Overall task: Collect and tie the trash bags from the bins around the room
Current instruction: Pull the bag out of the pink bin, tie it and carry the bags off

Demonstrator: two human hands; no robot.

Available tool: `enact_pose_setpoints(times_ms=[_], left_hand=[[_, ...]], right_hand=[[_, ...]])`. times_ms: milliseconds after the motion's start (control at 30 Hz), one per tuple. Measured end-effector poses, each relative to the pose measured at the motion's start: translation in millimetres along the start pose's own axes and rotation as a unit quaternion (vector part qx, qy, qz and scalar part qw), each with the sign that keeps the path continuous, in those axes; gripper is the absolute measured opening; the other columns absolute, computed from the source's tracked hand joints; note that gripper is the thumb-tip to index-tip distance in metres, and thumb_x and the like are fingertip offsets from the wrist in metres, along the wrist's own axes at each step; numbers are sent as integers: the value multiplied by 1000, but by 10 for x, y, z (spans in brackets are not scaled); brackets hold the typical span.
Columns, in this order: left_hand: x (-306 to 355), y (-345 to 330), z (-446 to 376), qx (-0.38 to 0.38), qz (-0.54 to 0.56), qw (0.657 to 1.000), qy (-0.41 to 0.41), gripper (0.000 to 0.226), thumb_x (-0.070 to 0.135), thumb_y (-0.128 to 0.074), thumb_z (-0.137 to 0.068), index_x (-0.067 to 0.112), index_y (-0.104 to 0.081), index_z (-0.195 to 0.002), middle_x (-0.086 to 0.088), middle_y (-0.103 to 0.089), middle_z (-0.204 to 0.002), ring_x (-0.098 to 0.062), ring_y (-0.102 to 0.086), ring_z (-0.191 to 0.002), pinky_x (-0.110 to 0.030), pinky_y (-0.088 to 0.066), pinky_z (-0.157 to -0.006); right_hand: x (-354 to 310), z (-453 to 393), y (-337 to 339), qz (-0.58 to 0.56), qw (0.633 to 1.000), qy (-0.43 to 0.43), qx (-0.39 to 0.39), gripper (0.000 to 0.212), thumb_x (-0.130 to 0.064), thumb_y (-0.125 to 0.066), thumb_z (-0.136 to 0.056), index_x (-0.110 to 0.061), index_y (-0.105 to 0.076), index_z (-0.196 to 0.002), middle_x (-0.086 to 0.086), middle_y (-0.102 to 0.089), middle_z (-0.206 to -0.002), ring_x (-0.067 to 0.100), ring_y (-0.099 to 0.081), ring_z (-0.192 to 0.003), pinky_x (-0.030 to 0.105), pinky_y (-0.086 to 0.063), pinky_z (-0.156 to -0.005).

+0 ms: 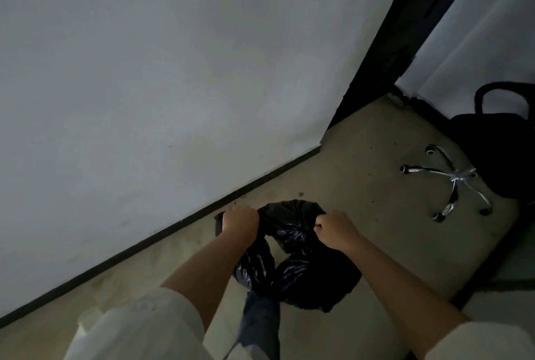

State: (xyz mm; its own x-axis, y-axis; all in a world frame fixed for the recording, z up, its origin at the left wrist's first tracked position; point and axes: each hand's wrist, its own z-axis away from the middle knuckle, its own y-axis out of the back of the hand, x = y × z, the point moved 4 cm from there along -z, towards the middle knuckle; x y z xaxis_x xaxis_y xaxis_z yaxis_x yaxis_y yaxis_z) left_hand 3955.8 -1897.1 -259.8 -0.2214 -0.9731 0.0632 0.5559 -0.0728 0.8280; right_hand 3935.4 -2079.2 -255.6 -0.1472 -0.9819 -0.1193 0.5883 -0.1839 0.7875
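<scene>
A black, glossy trash bag (pixel 301 270) hangs in front of me above the floor, close to the wall's dark skirting. My left hand (pixel 238 222) grips one bunched side of the bag's top. My right hand (pixel 335 229) grips the other side, fingers curled round the plastic. The bag's mouth (pixel 289 209) is pulled between the two hands. The bag's lower part bulges below my wrists and hides part of my leg in blue jeans. No bin shows in this view.
A white wall (pixel 144 84) runs along the left with a dark skirting (pixel 173 229). At the right stands a black office chair (pixel 498 157) on a chrome star base (pixel 457 180). A dark door frame (pixel 405 26) rises behind it. The floor is beige.
</scene>
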Motion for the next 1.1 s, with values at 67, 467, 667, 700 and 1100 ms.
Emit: enact_pose_setpoints(times_ms=[67,467,667,700,1100], left_hand=[[109,88,-431,-18,5,1000,0,33,9,-43,-94,7,-53,-125,-12,-52,-129,-28,-50,-121,-35,-44,-95],[668,8,-2239,-100,85,983,130,31,13,-44,-95,8,-48,-125,-12,-48,-129,-28,-46,-122,-37,-41,-99],[884,-465,-3057,-77,158,956,235,28,14,-42,-95,8,-50,-121,-11,-51,-126,-28,-47,-120,-36,-44,-92],[896,-568,-3193,-75,162,952,250,28,14,-42,-95,9,-51,-121,-11,-51,-125,-29,-48,-119,-36,-44,-91],[892,-1414,-4172,-98,180,932,300,28,12,-44,-94,9,-53,-120,-12,-53,-121,-30,-48,-118,-37,-44,-91]], right_hand=[[170,-369,129,0,999,-13,-34,35,-17,-34,-98,-2,-47,-69,16,-48,-76,26,-42,-86,29,-32,-75],[1068,-2482,268,-69,975,-28,-207,23,-15,-39,-94,2,-51,-85,9,-42,-65,23,-39,-61,30,-21,-53],[1236,-3463,-149,-164,942,-8,-292,54,-10,-42,-91,-16,-32,-144,4,-59,-92,12,-49,-62,23,-37,-53],[1259,-3649,-231,-185,939,-14,-289,56,-9,-43,-89,-17,-32,-143,8,-59,-112,17,-58,-77,26,-45,-63],[1631,-4713,-825,-125,945,50,-298,58,-7,-38,-90,-23,-28,-145,11,-54,-101,13,-48,-62,12,-38,-43]])
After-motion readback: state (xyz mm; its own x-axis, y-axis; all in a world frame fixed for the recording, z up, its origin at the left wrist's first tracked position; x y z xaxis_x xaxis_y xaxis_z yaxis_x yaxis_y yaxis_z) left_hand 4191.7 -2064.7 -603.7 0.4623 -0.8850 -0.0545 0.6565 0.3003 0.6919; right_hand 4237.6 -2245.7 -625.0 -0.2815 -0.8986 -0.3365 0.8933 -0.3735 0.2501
